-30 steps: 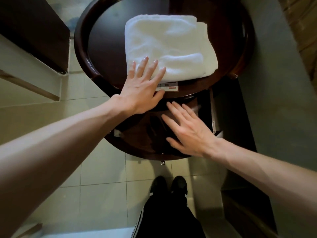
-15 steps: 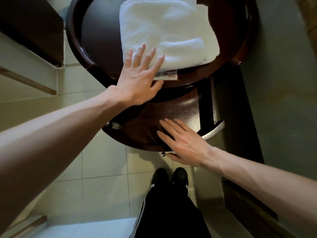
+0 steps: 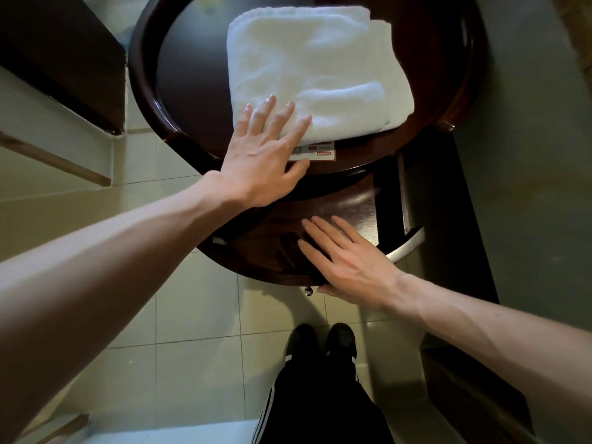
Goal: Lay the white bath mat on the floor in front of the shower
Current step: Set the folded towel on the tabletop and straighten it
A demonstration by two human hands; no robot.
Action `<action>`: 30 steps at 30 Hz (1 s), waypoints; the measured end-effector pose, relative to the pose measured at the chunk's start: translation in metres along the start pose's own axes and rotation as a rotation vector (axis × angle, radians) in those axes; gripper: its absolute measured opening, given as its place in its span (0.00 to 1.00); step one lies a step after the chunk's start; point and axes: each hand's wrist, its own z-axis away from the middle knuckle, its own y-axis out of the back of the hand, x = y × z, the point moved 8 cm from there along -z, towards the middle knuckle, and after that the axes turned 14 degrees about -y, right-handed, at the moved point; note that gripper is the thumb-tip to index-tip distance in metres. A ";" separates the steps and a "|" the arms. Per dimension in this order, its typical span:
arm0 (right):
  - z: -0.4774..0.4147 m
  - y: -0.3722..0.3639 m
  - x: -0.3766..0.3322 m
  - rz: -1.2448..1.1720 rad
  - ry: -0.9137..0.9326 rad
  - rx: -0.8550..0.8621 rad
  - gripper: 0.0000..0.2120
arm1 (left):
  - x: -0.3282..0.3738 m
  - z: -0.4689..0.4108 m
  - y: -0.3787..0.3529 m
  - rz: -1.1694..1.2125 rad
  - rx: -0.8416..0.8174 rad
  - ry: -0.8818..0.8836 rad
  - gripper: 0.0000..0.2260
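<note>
Folded bath mat [image 3: 320,75]: near-left corner hidden under left hand [image 3: 262,161]; resting or hovering, cannot tell. Label [image 3: 320,153] tucked under the mat's near edge and partly covered by the hand, print too small to read. Round table top [image 3: 144,91]: far rim cut off at top edge. Lower shelf [image 3: 346,206]: far part hidden beneath the top. Right hand [image 3: 352,267]: thumb mostly out of sight. Both forearms cut by frame edges. Shoes [image 3: 339,338]: heels hidden by trousers [image 3: 320,405].

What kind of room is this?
Probably a bathroom, maybe in a hotel. The floor is pale glossy tile, a folded white bath mat lies on a dark round wooden stand, and a small printed card shows at the mat's near edge.
</note>
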 end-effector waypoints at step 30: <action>-0.067 0.031 0.069 0.034 -0.345 0.134 0.32 | 0.005 0.008 -0.009 -0.116 -0.063 -0.168 0.51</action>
